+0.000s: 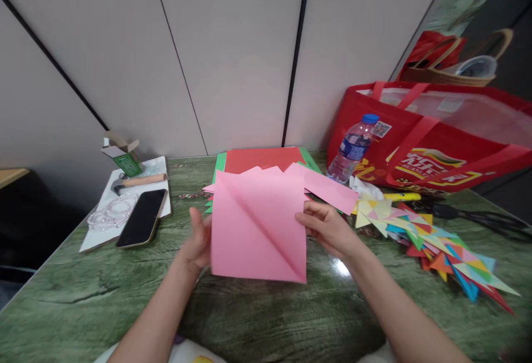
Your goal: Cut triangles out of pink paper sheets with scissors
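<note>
A square sheet of pink paper (257, 227) with one diagonal crease is held up over the table. My right hand (328, 227) pinches its right edge between thumb and fingers. At the left edge, my left hand (198, 244) has its thumb raised away from the sheet; its other fingers are partly hidden behind the paper. More pink paper pieces (328, 187) lie just behind the sheet. Beneath them is a stack with a red sheet (261, 156) and green sheets (307, 159), mostly covered by the pink paper.
On the left, a white board (97, 233) bears a phone (143, 219), a hammer (141, 182), clear beads (112, 211) and a small green box (127, 160). To the right are a water bottle (352, 149), red bag (419, 147), folded colourful paper pieces (440, 246), yellow marker (402, 197) and black scissors (477, 218).
</note>
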The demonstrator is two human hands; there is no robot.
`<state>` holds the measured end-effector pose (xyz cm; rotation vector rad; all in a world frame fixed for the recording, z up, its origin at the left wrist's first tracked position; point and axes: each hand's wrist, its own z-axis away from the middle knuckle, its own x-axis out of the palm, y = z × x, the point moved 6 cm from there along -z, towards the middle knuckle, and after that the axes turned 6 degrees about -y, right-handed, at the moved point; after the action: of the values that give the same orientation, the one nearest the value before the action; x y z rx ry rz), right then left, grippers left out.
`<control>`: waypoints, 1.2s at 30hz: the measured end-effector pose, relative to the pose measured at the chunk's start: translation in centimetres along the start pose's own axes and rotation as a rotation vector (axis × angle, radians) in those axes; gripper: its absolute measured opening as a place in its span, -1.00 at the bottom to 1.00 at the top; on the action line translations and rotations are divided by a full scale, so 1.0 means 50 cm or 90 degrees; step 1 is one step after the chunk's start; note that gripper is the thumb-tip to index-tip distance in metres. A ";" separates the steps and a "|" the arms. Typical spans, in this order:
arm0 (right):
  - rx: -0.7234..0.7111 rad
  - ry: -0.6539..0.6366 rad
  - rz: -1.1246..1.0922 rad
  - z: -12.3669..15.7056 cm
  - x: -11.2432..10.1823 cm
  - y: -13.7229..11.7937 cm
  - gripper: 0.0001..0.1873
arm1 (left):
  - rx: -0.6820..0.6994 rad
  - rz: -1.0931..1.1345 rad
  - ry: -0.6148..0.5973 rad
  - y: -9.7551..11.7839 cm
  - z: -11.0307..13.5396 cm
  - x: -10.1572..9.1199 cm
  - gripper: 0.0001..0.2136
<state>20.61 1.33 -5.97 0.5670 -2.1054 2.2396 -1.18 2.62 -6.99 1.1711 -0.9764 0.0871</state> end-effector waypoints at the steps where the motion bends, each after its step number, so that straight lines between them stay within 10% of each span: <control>1: -0.001 0.019 0.010 -0.001 -0.010 -0.001 -0.74 | 0.006 0.000 -0.010 0.006 0.002 0.008 -0.41; 5: -0.048 0.075 0.091 -0.007 -0.027 -0.004 -0.76 | 0.001 -0.015 -0.055 0.016 -0.004 0.041 -0.74; 11: -0.246 0.112 0.325 0.005 0.006 -0.037 -0.91 | 0.025 0.003 -0.042 0.020 -0.018 0.048 -0.31; 18: -0.399 -0.012 0.497 0.038 0.083 -0.051 -0.93 | 0.031 -0.036 0.011 0.019 -0.014 0.046 -0.30; 24: -0.331 -0.055 0.524 0.024 0.088 -0.031 -0.88 | 0.024 -0.053 0.125 0.022 0.003 0.022 -0.45; 28: -0.218 0.059 0.512 0.013 0.050 -0.017 -0.66 | -0.024 -0.120 0.169 0.020 0.011 0.001 -0.57; 36: 0.016 0.145 0.230 -0.001 -0.037 0.004 -0.64 | -0.117 -0.175 0.108 0.021 0.017 -0.005 -0.70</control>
<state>22.27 1.77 -6.65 -0.0777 -2.2050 2.3664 -2.40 2.50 -6.32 1.0982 -0.6542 -0.1191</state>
